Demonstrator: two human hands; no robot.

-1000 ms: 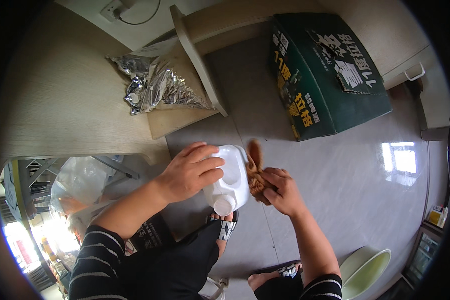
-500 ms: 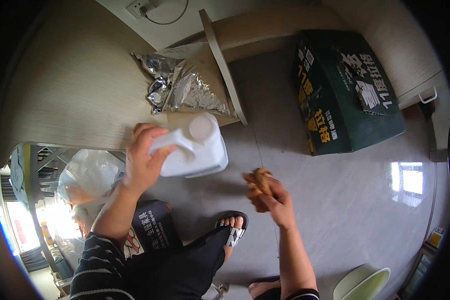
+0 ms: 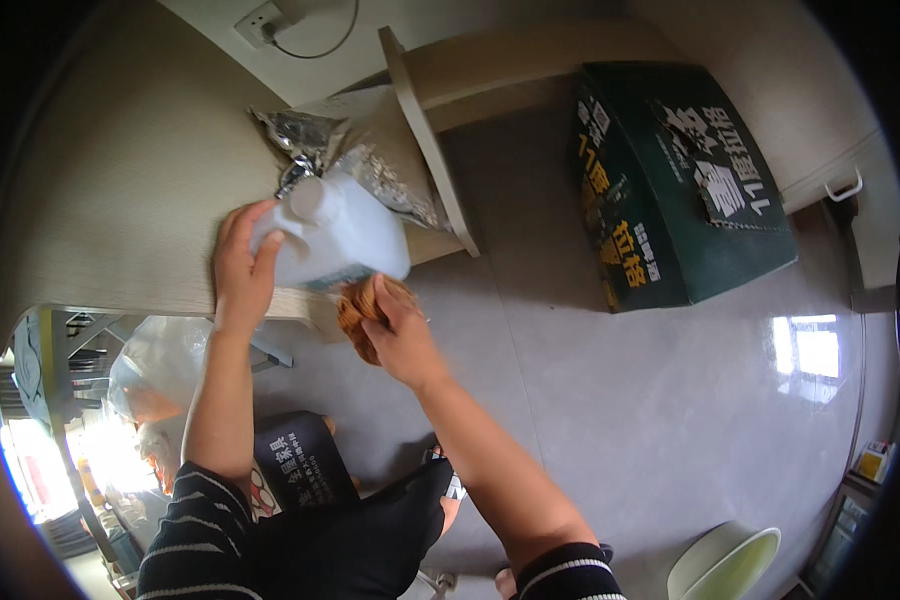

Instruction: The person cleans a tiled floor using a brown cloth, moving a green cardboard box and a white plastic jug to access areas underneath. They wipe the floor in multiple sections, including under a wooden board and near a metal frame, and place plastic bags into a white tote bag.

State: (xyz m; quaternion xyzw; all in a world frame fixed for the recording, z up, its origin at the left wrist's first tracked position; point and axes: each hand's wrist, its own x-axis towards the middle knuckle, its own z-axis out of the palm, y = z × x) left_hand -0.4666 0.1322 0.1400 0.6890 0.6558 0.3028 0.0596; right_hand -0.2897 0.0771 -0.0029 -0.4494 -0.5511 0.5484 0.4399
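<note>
A white plastic jug (image 3: 355, 225) with a round white cap is tilted over the edge of the wooden shelf. My left hand (image 3: 245, 265) is wrapped around its handle. Bunched in my right hand (image 3: 402, 335) is an orange-brown cloth (image 3: 358, 312), close against the jug's lower side; whether it presses on the jug is hard to tell. Behind the jug, a crumpled silver foil bag (image 3: 390, 180) lies on the shelf, partly covered by it.
A dark green carton (image 3: 685, 200) stands on the grey tiled floor to the right. A pale green basin (image 3: 725, 565) sits at the lower right. Near my legs is a dark printed box-like seat (image 3: 305, 460). An upright wooden panel (image 3: 425, 140) edges the shelf.
The jug has moved left and up onto the shelf edge with my left hand. My right hand has carried the cloth up and left to the jug's lower side.
</note>
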